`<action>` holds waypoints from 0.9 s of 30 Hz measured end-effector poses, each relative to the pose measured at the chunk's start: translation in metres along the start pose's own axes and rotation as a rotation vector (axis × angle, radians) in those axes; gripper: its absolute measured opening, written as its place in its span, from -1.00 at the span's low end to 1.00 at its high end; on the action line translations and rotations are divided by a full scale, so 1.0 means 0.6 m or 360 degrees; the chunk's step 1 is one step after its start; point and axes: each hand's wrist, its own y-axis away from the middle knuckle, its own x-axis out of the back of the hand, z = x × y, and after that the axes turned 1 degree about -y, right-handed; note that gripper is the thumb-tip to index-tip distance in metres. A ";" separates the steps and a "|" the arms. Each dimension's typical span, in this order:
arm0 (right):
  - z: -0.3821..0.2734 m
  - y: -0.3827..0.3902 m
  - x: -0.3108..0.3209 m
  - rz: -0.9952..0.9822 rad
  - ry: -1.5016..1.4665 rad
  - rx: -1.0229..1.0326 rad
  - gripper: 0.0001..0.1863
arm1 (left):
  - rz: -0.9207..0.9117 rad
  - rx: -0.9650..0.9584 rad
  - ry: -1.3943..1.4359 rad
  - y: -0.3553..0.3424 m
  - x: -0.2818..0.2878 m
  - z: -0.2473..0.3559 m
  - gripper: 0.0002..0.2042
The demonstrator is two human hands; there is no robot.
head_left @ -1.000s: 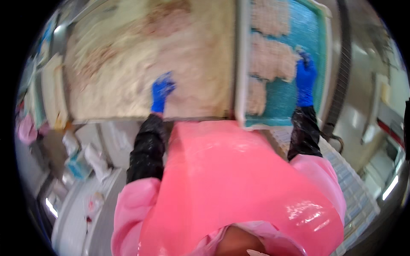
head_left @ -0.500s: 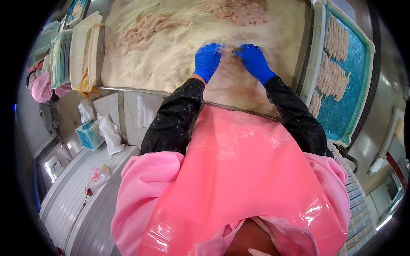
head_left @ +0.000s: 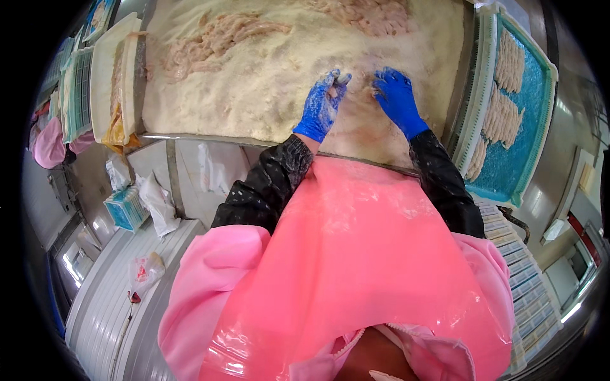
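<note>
My left hand, in a blue glove dusted with pale powder, has its fingers curled over the powder bed, with a small pale bit at its fingertips that I cannot name. My right hand, also gloved, bends its fingers down into the powder beside it, hiding whatever they grip. Both are at the near part of a wide metal-edged bin of cream powder. Clumps of pinkish raw meat strips lie toward its back left and back right.
A blue-lined tray holds rows of coated strips at right. Pale tubs and green baskets stand left, beside a person in pink. Below are white bags, blue trays and a ribbed metal surface.
My right hand has come from the blue tray into the powder bin. My left hand has moved with it, and since half a second ago both have shifted slightly right; the left is now more powdered.
</note>
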 end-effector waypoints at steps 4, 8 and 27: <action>-0.069 0.017 0.039 0.0165 -0.1008 -0.0695 -0.69 | -0.0151 -0.0023 0.0236 0.017 -0.044 0.023 -0.64; -0.149 0.002 0.072 0.0464 -0.1094 -0.0546 -0.70 | -0.0464 -0.0358 -0.0860 0.049 -0.091 0.023 -0.59; -0.143 0.002 0.130 0.0048 -0.1464 -0.0788 -0.72 | -0.0142 0.0456 0.0464 0.071 -0.079 -0.052 -0.46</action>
